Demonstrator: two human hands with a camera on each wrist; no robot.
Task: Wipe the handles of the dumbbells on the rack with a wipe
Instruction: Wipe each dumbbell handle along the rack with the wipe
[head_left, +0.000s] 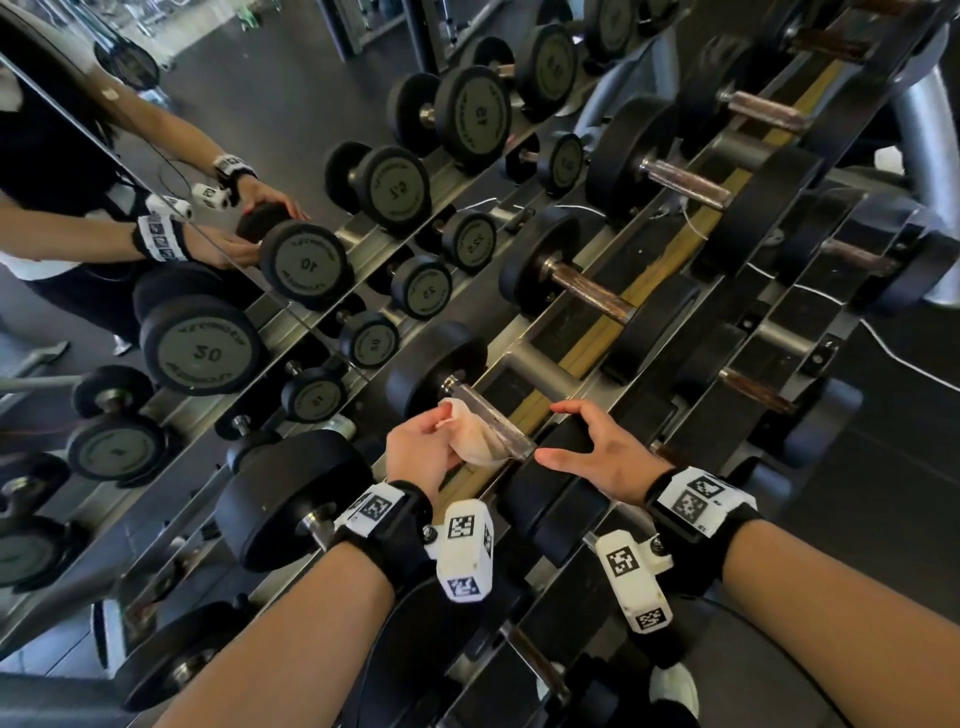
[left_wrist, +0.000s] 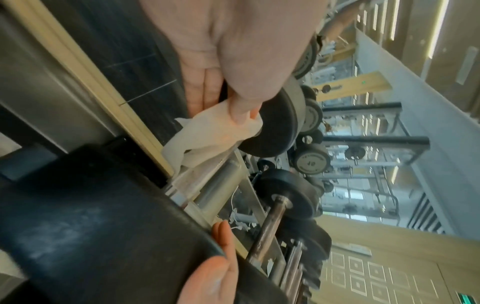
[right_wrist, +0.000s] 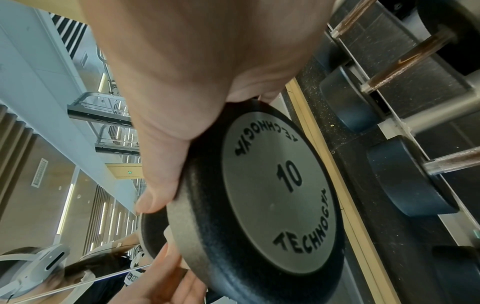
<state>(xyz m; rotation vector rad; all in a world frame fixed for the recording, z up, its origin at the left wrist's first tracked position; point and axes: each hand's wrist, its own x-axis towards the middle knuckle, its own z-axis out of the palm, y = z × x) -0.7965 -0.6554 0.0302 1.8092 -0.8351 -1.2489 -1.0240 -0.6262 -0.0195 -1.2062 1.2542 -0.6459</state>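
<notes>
A 10 kg dumbbell lies on the rack's top tier. Its steel handle (head_left: 491, 418) (left_wrist: 205, 181) runs between two black heads. My left hand (head_left: 441, 431) pinches a crumpled white wipe (head_left: 475, 441) (left_wrist: 205, 135) between thumb (left_wrist: 241, 107) and fingers, and the wipe is wrapped over the handle. My right hand (head_left: 551, 433) grips the rim of the dumbbell's near head (head_left: 556, 483) (right_wrist: 272, 195), thumb (right_wrist: 155, 193) on one side and fingers on the other. A corner of the wipe (right_wrist: 170, 236) shows behind that head.
More dumbbells with brownish handles (head_left: 589, 291) (head_left: 685, 182) lie further along the rack (head_left: 597, 343). A larger dumbbell (head_left: 291, 499) sits to the left, close to my left wrist. A mirror (head_left: 182, 156) behind the rack reflects the weights and the person. A white cable (head_left: 893, 358) trails at right.
</notes>
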